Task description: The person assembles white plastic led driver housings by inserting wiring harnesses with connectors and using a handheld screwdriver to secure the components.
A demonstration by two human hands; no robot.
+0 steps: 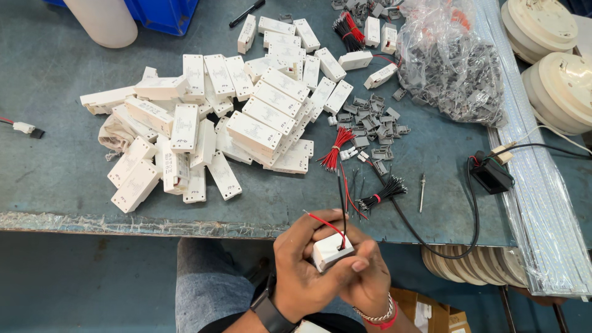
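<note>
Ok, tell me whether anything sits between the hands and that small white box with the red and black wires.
Nothing visible does. The left hand and right hand both already clasp the small white box directly, below the table edge. Its red and black wires rise free above the fingers.

Small white plastic box, red and black wires sticking up, below table edge

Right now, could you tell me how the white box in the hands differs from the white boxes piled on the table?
The held white box is gripped by the left hand and right hand; the piled boxes lie loose. The held white box has red and black wires sticking out; the piled boxes show none. Both are white and rectangular.
</note>
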